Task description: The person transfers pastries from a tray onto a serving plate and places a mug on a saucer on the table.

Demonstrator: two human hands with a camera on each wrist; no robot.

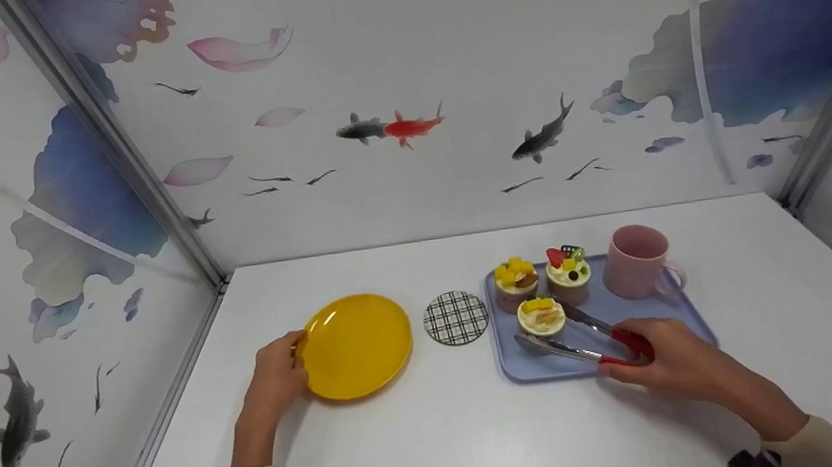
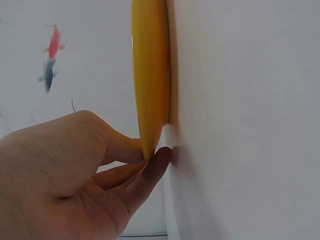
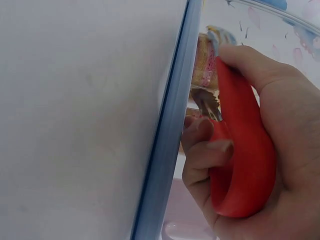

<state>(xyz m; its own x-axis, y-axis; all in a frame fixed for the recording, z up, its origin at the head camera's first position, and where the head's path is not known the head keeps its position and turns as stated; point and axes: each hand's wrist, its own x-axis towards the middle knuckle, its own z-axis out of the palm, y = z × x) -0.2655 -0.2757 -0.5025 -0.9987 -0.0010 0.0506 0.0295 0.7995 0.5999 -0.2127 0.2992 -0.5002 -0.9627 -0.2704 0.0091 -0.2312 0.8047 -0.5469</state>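
Note:
My left hand [image 1: 278, 373] pinches the left rim of a yellow plate [image 1: 357, 348] on the table, thumb above and fingers under the edge in the left wrist view. In my right hand [image 1: 668, 358] are tongs [image 1: 626, 350] with red handles and metal arms. The tongs' arms are spread on either side of the front dessert cup [image 1: 541, 316], which has cream and yellow fruit on top. Behind it on the blue tray [image 1: 515, 371] stand a cup with yellow fruit cubes [image 1: 517, 285] and one with mixed fruit [image 1: 569, 276].
A pink mug [image 1: 637, 263] stands at the tray's back right, its handle to the right. Between plate and tray lies a round checked coaster [image 1: 456, 318]. Walls with painted fish [image 1: 413, 126] enclose the white table [image 1: 434, 442] at the back and sides.

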